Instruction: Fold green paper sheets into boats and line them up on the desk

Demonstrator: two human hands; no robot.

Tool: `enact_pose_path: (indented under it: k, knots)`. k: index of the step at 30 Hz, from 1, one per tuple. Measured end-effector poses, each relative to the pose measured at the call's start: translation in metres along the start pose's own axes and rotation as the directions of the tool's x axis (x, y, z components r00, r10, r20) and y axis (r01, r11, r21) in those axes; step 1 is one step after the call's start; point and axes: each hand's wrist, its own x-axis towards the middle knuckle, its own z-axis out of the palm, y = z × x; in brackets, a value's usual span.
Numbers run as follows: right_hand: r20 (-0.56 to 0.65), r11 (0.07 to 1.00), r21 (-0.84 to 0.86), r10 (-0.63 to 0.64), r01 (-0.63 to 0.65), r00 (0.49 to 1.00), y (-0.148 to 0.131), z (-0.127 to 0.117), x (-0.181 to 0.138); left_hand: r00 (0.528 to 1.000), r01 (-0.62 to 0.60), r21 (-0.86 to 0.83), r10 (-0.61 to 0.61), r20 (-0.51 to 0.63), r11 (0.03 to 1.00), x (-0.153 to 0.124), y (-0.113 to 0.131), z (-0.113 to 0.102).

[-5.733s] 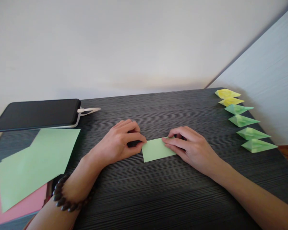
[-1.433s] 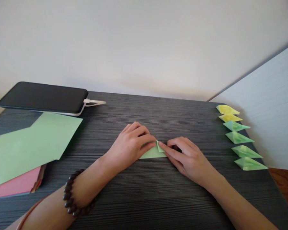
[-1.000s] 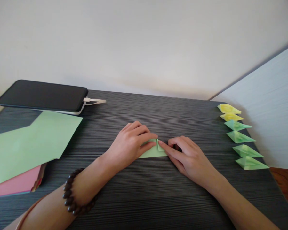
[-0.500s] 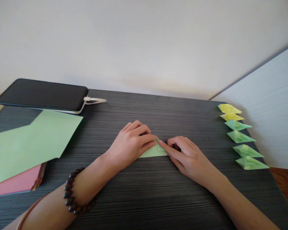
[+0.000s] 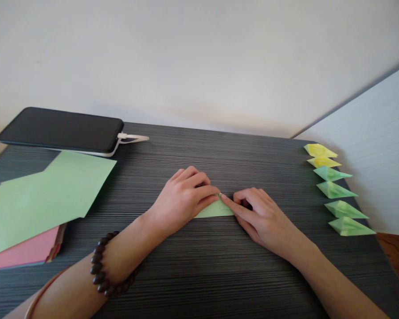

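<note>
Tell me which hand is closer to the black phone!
Left. The left hand is to the right of the black phone, nearer the viewer; the right hand is farther right, past the left hand.

Dark ribbed table (image 5: 186, 274): green strip (image 5: 214, 211) under my hands (image 5: 184, 199) (image 5: 266, 217), paper stack (image 5: 36, 208) and phone (image 5: 61, 128) to their left, six folded papers (image 5: 337, 190) right.
</note>
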Motion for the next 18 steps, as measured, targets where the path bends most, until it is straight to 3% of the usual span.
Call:
enact_pose_path:
  k: [18]
  knots:
    - [0.006, 1.0, -0.023, 0.01, -0.01, 1.0, -0.0032, -0.0019, 0.0023, 1.0, -0.006, 0.01, 0.006, 0.0, 1.0, 0.0018, 0.0004, -0.0005]
